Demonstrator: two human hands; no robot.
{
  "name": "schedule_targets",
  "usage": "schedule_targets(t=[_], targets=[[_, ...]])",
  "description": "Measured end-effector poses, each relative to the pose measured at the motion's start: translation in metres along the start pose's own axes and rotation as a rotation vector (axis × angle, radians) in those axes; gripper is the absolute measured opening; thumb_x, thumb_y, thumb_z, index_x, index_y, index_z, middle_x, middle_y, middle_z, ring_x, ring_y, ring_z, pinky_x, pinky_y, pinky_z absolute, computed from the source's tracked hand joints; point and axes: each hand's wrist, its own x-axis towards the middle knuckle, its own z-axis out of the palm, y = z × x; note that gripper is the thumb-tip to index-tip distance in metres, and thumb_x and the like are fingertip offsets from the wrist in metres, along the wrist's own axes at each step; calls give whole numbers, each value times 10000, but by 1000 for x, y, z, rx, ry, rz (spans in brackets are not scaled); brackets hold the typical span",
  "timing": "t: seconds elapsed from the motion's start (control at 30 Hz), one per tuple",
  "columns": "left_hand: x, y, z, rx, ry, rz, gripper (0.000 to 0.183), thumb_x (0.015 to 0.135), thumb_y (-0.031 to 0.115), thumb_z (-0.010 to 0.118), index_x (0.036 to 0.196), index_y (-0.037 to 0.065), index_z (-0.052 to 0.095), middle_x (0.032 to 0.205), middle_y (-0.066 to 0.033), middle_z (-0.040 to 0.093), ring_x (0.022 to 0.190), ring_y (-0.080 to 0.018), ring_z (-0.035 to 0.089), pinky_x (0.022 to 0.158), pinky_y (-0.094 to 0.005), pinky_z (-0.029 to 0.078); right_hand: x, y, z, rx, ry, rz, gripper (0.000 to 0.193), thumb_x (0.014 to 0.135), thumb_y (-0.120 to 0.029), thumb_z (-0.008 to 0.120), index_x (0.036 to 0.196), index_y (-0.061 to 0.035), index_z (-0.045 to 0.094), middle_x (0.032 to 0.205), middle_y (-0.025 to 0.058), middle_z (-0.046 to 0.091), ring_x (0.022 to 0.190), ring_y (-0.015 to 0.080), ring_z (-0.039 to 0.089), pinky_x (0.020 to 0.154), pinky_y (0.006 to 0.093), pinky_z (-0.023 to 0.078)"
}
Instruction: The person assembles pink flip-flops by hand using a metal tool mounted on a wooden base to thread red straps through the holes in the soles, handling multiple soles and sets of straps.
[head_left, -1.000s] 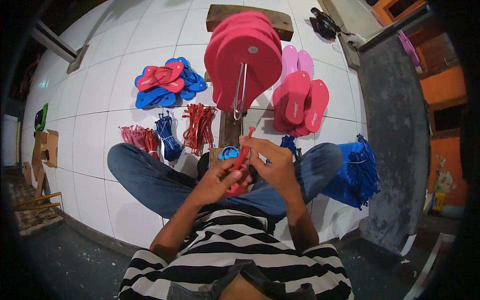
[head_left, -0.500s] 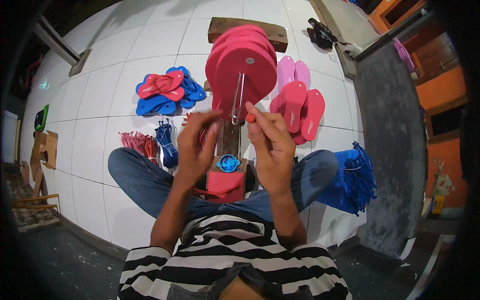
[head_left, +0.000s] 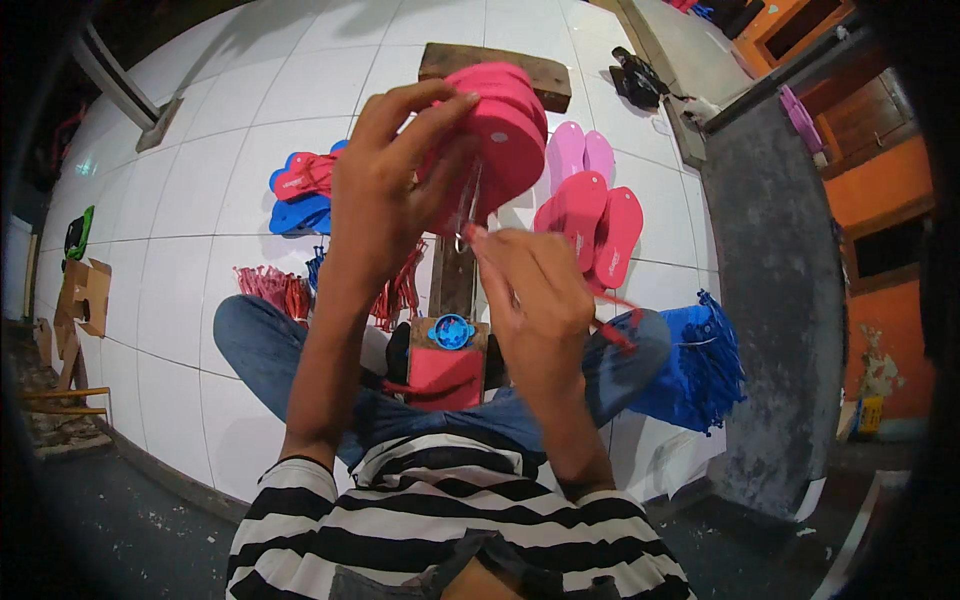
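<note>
A stack of pinkish-red flip-flop soles (head_left: 515, 130) sits tilted in front of me above a wooden beam (head_left: 455, 275). My left hand (head_left: 385, 180) grips the left edge of the stack, fingers bent over it, hiding much of that side. From the front sole a thin metal loop (head_left: 470, 205) points down toward me. My right hand (head_left: 535, 285) pinches a red flip-flop strap (head_left: 618, 335) by one end, right at the tip of the loop. The rest of the strap trails out to the right, blurred.
Pink and red soles (head_left: 615, 235) lie to the right, and red and blue flip-flops (head_left: 300, 212) at left. Bundled straps (head_left: 272, 290) rest by my left knee; blue straps (head_left: 710, 350) lie beyond the right. Nearer stand a small blue bowl (head_left: 452, 331) and a red block (head_left: 445, 375).
My left hand has moved up and forward onto the sole stack. My right hand has turned and brought the strap's end to the metal loop, and the strap's tail now shows.
</note>
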Motion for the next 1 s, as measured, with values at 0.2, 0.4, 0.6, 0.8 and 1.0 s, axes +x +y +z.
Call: schedule_targets(t=[0.2, 0.4, 0.6, 0.8, 1.0], targets=[[17, 15, -11, 179, -92, 149, 317, 729, 140, 769, 1003, 68, 626, 1001, -88, 646, 847, -278, 622, 746, -360, 510, 2, 21, -4, -90, -45, -231, 201, 697, 36, 729, 890, 0, 685, 858, 85, 635, 815, 239, 605, 710, 350, 469], [15, 13, -14, 163, -251, 51, 341, 771, 159, 745, 1051, 53, 583, 926, -119, 658, 823, -296, 643, 746, -368, 508, 7, 25, -5, -44, -85, -295, 192, 704, 40, 717, 889, -3, 686, 865, 90, 632, 829, 253, 610, 723, 350, 485], [7, -3, -8, -230, -215, -80, 337, 827, 215, 712, 1078, 29, 586, 944, -150, 660, 830, -316, 648, 725, -358, 511, 14, 39, 7, 201, -57, 20, 192, 801, -59, 671, 982, 2, 662, 1000, 118, 620, 861, 275, 605, 816, 378, 474], [1, 1, 7, -190, -132, -138, 337, 852, 140, 697, 1136, 0, 580, 988, -131, 681, 856, -168, 625, 784, -293, 487, 28, 46, 8, 177, 117, 85, 301, 868, -113, 631, 1150, -22, 577, 1041, 127, 579, 1002, 272, 537, 853, 384, 445], [1, -1, 3, -264, -120, -235, 347, 866, 167, 683, 1154, 6, 574, 995, -153, 682, 850, -169, 622, 783, -291, 484, 45, 59, 20, 247, 2, 110, 279, 926, -171, 577, 1181, -57, 567, 1045, 129, 561, 965, 284, 523, 825, 368, 425]])
